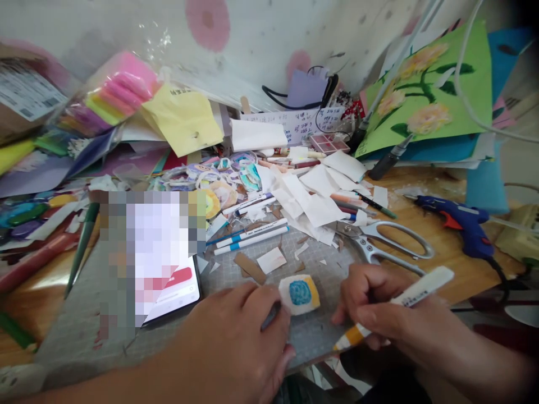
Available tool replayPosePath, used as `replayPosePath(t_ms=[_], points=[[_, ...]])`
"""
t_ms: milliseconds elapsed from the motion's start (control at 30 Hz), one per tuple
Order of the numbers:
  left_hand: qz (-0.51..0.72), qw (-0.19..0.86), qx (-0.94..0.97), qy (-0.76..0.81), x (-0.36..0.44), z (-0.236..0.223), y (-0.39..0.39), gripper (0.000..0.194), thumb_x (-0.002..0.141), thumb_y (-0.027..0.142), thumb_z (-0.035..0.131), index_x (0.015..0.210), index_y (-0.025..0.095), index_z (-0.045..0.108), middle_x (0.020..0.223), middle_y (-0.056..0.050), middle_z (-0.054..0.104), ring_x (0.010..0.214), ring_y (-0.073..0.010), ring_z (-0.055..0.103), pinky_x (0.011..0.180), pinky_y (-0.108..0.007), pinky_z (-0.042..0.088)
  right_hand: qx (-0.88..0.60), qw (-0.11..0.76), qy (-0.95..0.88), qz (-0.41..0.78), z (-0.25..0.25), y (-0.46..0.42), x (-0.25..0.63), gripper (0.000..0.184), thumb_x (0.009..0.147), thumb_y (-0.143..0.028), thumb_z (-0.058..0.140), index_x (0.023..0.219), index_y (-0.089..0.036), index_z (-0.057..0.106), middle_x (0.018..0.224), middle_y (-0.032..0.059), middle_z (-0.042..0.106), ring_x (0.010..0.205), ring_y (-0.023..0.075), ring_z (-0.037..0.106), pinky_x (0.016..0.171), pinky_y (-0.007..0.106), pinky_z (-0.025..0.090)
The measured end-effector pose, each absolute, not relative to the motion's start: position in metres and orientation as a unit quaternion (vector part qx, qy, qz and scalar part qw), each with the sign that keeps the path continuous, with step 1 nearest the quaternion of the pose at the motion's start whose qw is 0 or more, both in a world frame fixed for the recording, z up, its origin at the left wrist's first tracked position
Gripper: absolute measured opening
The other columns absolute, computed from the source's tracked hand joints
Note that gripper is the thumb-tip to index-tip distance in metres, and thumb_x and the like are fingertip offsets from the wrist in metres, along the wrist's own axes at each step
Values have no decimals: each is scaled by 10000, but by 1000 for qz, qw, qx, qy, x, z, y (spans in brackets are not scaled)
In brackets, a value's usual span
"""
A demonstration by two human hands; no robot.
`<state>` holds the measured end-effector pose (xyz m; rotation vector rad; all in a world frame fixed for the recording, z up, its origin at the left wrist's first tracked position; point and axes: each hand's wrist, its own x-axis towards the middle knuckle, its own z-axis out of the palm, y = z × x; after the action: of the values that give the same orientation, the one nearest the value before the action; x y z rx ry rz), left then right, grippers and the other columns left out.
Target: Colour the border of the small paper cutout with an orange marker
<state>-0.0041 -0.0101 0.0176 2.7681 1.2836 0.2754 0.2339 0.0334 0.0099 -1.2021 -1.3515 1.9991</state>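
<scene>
Fingers of the right hand (pixel 383 320) are closed narrowly around a white marker (pixel 423 287), its yellow end pointing down and left near the front edge of the mat. The left hand (pixel 256 336) has its fingers curled, with 1 fingertip touching the left edge of a small piece (pixel 300 293); whether it grips or merely steadies this, I cannot tell.

Glossy, grained wood forms the tabletop (pixel 474 280), and a matte grey cutting mat (pixel 315 339) with fine grid lines lies on it. Behind leans a green sheet (pixel 461 106) painted with pale flowers. A smooth, flat phone (pixel 185 292) lies left of the hands, its screen lit. On the right are a blue plastic glue gun (pixel 461 219) and metal scissors (pixel 368 245) with looped handles. Beyond the piece, 2 slim pens (pixel 252 240) lie side by side, near torn paper and brown card scraps (pixel 250 267).

The piece itself rests on the mat between the hands: whitish, roughly square, round-cornered, with a scribbled blue patch and a yellow right side.
</scene>
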Motion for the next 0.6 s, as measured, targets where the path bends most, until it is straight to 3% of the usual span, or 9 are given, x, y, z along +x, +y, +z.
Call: replayPosePath(t_ms=[100, 233, 300, 400, 500, 600], points=[[100, 37, 894, 435, -5, 23, -11, 292, 859, 302, 455, 1061, 186, 630, 1170, -136, 620, 1018, -294, 592, 776, -415, 544, -427, 218, -495, 724, 8, 30, 228, 283, 732, -420, 681, 681, -195, 518, 533, -42, 543, 422, 70, 392, 395, 182, 255], [103, 46, 893, 436, -6, 24, -11, 274, 868, 322, 462, 994, 171, 653, 1212, -158, 604, 1117, -315, 542, 893, -468, 488, -435, 254, -498, 705, 5, 32, 223, 264, 739, -408, 680, 669, -204, 529, 541, -38, 525, 521, 114, 463, 457, 204, 338], [94, 57, 896, 431, -5, 23, -11, 260, 861, 337, 477, 962, 173, 651, 1148, -148, 635, 1069, -305, 566, 874, -463, 495, -432, 277, -508, 692, 4, 34, 222, 232, 746, -374, 679, 661, -210, 539, 531, -42, 518, 564, 135, 499, 602, 265, 425], [96, 63, 897, 426, -4, 22, -11, 221, 860, 330, 487, 932, 183, 635, 1010, -113, 666, 967, -255, 596, 816, -398, 512, -420, 306, -504, 690, 2, 40, 219, 208, 752, -349, 673, 659, -216, 544, 537, -46, 518, 582, 148, 528, 732, 327, 443], [105, 47, 903, 415, -3, 21, -13, 201, 864, 323, 486, 888, 175, 619, 840, -82, 666, 813, -208, 614, 708, -316, 515, -414, 312, -500, 694, 1, 46, 215, 210, 756, -340, 672, 658, -212, 537, 556, -36, 531, 652, 172, 572, 648, 293, 433], [117, 16, 910, 396, -3, 19, -16, 183, 847, 313, 499, 817, 171, 611, 653, -34, 631, 576, -178, 587, 510, -275, 468, -427, 318, -550, 644, 2, 52, 213, 188, 775, -303, 650, 663, -206, 534, 556, -37, 547, 583, 141, 518, 554, 254, 379]])
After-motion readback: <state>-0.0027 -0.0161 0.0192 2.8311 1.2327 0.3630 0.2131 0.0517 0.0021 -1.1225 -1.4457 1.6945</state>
